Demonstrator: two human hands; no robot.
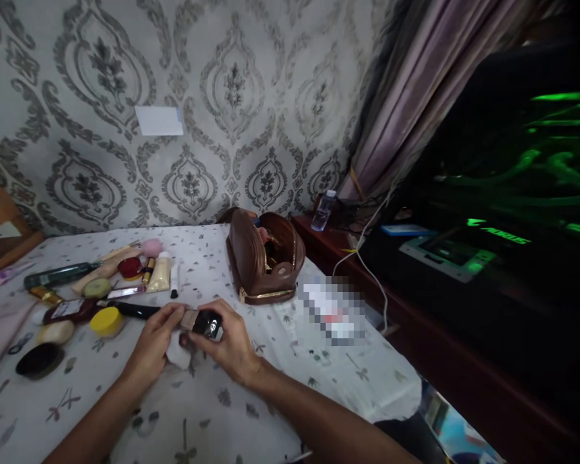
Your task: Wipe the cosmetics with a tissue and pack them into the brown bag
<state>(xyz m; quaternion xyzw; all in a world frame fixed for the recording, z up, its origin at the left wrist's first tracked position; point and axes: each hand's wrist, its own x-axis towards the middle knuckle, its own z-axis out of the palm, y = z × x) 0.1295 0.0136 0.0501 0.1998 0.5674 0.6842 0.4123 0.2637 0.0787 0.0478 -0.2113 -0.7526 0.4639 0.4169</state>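
Over the near middle of the cloth, my right hand (234, 343) grips a small foundation bottle (190, 320) with a beige glass body and a glossy black cap, lying sideways in the fingers. My left hand (155, 335) is closed around a crumpled white tissue (178, 354), its fingertips against the bottle's beige end. Just beyond the left hand lies a dark, long-handled item (134, 309), partly hidden by that hand. Behind my right hand, a brown makeup bag (251, 258) stands unzipped, with several items inside.
Several cosmetics spread to the left, among them a yellow jar (106, 321), a black round compact (40, 361), a cream tube (160, 273) and a green bottle (60, 276). A clear bottle (323, 211) stands at the back right, near a white cable (367, 254) and a dark computer case (526, 193).
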